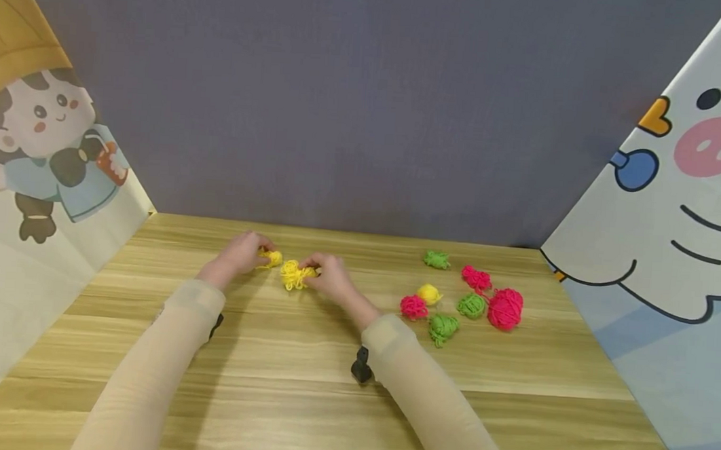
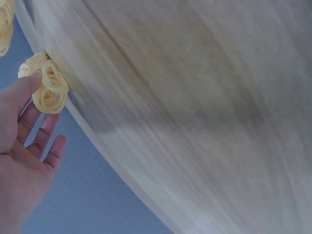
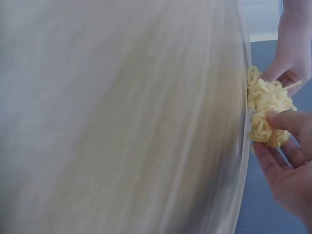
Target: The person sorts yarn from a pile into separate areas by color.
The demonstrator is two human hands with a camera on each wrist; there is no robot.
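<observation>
In left hand [image 1: 240, 251], yellow yarn bundle [image 1: 274, 258] partly hidden by fingers [image 1: 265, 242].

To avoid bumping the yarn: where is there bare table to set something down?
The table is bare between the left sleeve and right sleeve, and right of the right sleeve, nearer than the large pink ball. Crowded: left of that ball, around a green ball and a yellow ball; also where the left hand and right hand hold yellow yarn.

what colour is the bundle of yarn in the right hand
Yellow. The bundle of yarn in the right hand shows best in the head view.
</observation>
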